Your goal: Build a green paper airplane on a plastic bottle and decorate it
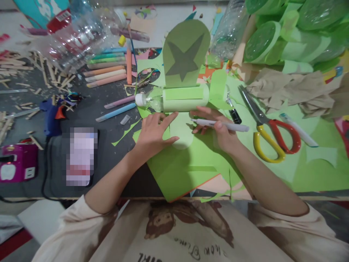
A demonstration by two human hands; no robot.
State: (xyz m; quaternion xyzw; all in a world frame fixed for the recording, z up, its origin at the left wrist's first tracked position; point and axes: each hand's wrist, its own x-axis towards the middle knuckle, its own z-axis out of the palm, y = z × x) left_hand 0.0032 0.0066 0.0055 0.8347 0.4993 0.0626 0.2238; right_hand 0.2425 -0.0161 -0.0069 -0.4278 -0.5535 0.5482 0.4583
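Observation:
In front of me lies a plastic bottle (155, 99) on its side, wrapped in light green paper, its white cap to the left. Light green wing-like pieces stick out from it, and the large one (171, 40) at the back bears a dark star shape (183, 57). My left hand (155, 133) rests flat, fingers apart, on the near paper wing (181, 140) beside the bottle. My right hand (218, 129) grips a white pen (231, 125), tip pointing left, with fingers close to the bottle's near side. Green paper sheets (174, 174) lie under both hands.
Scissors (264, 125) with red and yellow handles lie at the right. Crumpled brown paper (278, 91) and green-wrapped bottles (289, 47) sit behind them. On the left are a phone (81, 154), a blue glue gun (53, 118), a magenta box (21, 163), markers (109, 72) and clear bottles (79, 40).

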